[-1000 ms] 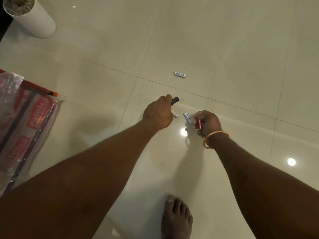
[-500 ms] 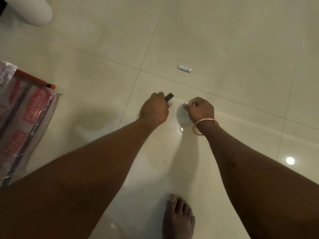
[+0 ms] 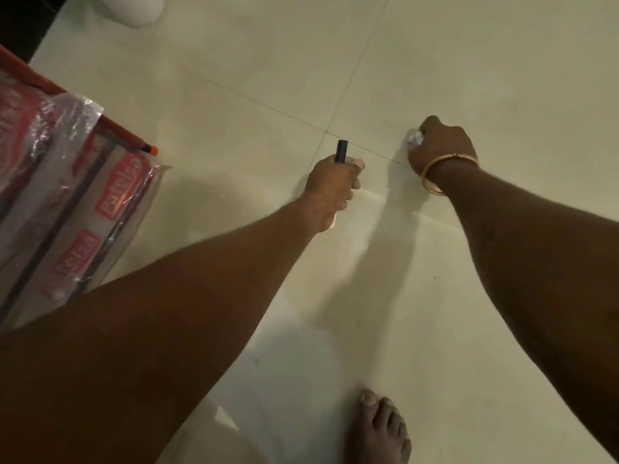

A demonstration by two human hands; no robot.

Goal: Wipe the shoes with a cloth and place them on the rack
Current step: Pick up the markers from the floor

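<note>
**A:** Entry one, nearest?

**B:** One bare foot (image 3: 375,430) on the tiled floor (image 3: 469,61), below both hands.

**A:** Hands?

**B:** The left hand (image 3: 335,189) is clenched round a short dark stick (image 3: 341,150), which juts out past the knuckles. Something pale shows at its fingertips, but what it is cannot be told. The right hand (image 3: 442,149) is to the right of it and slightly beyond, down at the floor. Its fingers are curled on a small white piece (image 3: 415,139), and there is a bangle (image 3: 435,182) at the wrist.

**A:** Shoes, cloth, rack?

**B:** None in view.

**A:** Step in hand?

**B:** Judged preliminary: small loose parts are being gathered off the floor, and wiping has not yet begun. The next move calls for emptying both hands, then fetching shoes and cloth.

**A:** Surroundings?

**B:** Well left of the left hand lies a plastic-wrapped package (image 3: 83,212) with red labels and an orange-red rod (image 3: 127,135) along its far edge. It may be the rack in pieces, but that is unconfirmed. Farthest off, up and left, is the base of a white pot (image 3: 140,8).

**A:** Obstructions?

**B:** Only the full hands.
</note>
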